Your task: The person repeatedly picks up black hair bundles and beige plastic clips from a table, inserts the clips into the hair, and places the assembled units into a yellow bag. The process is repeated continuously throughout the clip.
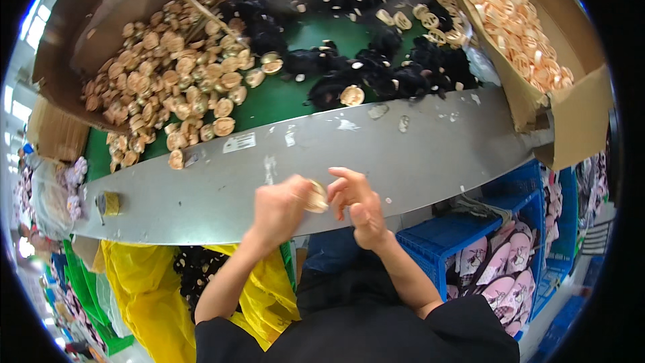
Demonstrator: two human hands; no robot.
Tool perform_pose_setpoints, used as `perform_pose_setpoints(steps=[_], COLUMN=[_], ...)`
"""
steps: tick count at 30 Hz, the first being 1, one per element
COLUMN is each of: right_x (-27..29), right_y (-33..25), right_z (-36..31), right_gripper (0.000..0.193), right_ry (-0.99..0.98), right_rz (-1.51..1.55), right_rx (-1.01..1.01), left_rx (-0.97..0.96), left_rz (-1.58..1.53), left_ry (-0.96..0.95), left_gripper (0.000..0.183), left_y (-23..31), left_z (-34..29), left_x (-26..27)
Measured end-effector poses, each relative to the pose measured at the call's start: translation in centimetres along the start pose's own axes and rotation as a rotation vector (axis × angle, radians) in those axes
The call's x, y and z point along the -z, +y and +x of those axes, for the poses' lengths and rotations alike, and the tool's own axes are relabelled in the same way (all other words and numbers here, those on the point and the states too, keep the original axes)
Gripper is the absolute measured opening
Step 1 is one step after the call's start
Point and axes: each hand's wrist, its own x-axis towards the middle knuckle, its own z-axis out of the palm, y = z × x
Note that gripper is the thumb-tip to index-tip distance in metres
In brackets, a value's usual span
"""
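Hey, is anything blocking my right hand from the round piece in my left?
Nothing visible stands between your right hand and the round beige piece in your left hand; blur hides whether they touch.

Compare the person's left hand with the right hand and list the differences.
The left hand is closed on a pale piece; the right hand appears to hold nothing. The left hand is curled and blurred, while the right hand is sharper, with its fingers bent and partly spread. Both are bare and over the front part of the gray metal surface.
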Motion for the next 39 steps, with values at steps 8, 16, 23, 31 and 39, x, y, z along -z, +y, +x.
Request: perform_pose_setpoints(steps=[8, 16, 23, 31, 39], right_x=[3.0, 7.0, 7.3, 6.4, 5.9], right_y=[0.1, -0.2, 0.1, 0.0, -3.1], right_z=[1.2, 1.7, 1.2, 0.8, -2.2], right_gripper=[0.033, 0.019, 0.010, 0.011, 0.013], right_ry=[0.300, 0.394, 0.357, 0.290, 0.290], right_rz=[0.138, 0.616, 0.439, 0.395, 0.242], right_rx=[-0.160, -0.185, -0.172, -0.207, -0.151], left_rx=[-0.012, -0.052, -0.118, -0.242, -0.199], left_rz=[-0.119, 0.617, 0.360, 0.676, 0.398], left_ry=[0.050, 0.114, 0.220, -0.098, 0.343], left_gripper=[0.035, 0.047, 0.017, 0.056, 0.017], left_y=[1.4, -12.7, -14.7, -15.1, -11.7], left_z=[6.6, 20.3, 22.9, 22.2, 21.6], left_x=[-3.7, -1.5, -1.4, -0.5, 0.8])
